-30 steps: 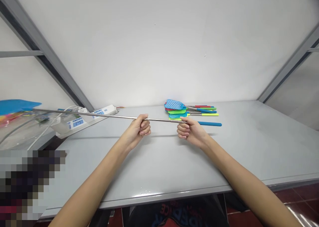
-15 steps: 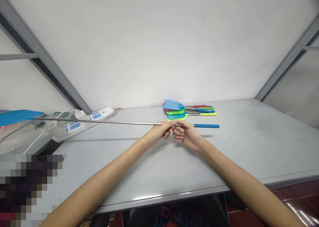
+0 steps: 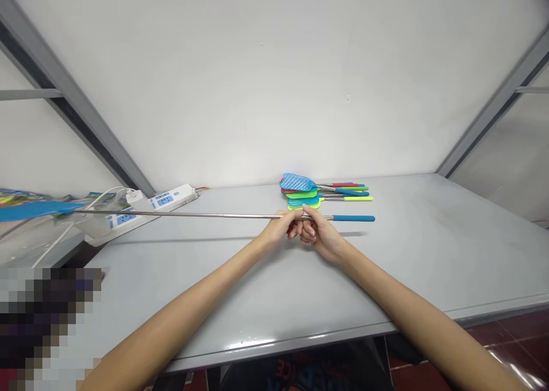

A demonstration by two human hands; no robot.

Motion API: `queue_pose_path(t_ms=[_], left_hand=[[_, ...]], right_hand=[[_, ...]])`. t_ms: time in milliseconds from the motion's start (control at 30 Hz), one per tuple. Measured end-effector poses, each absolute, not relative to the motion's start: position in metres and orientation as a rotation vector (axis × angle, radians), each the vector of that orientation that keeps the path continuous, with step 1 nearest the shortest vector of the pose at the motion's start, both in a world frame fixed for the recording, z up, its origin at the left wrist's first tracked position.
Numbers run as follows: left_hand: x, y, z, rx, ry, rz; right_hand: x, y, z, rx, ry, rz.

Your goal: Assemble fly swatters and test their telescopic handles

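A long fly swatter (image 3: 193, 214) with a thin metal telescopic rod, extended, lies level above the table. Its blue head points far left and runs out of the picture; its blue grip is at the right end. My left hand (image 3: 282, 226) is closed on the rod, thumb along the top. Right beside it, my right hand (image 3: 319, 231) is closed on the rod just left of the blue grip. The two hands touch or nearly touch. Behind them a pile of shorter fly swatters (image 3: 298, 183) in blue, green, red and yellow lies with the handles to the right.
A white power strip (image 3: 160, 202) with a plugged-in charger and cable sits at the table's left end. Clear plastic bags (image 3: 26, 242) lie beyond it. The grey table (image 3: 429, 248) meets a white wall behind, with slanted metal posts on both sides.
The swatter's head has dipped slightly and turned more edge-on at the left. Both hands remain on the rod, drawn a little closer together.
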State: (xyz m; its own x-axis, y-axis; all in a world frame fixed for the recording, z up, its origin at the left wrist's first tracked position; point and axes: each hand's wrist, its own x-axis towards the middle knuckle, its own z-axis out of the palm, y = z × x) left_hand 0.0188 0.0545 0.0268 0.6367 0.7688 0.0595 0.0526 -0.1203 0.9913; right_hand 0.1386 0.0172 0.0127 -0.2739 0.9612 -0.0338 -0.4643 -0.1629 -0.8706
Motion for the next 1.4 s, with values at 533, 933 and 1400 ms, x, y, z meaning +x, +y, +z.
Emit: queue_pose_path(t_ms=[533,933,1400], left_hand=[[0.018,0.058,0.001,1.562,0.693,1.064],[0.02,0.054,0.0,1.365,0.746,1.207],[0.024,0.061,0.001,1.169,0.75,1.332]], right_hand=[[0.135,0.023,0.0,-0.716,-0.858,1.895],[0.131,0.026,0.0,-0.714,-0.753,1.966],[0.147,0.032,0.008,-0.864,-0.597,1.896]])
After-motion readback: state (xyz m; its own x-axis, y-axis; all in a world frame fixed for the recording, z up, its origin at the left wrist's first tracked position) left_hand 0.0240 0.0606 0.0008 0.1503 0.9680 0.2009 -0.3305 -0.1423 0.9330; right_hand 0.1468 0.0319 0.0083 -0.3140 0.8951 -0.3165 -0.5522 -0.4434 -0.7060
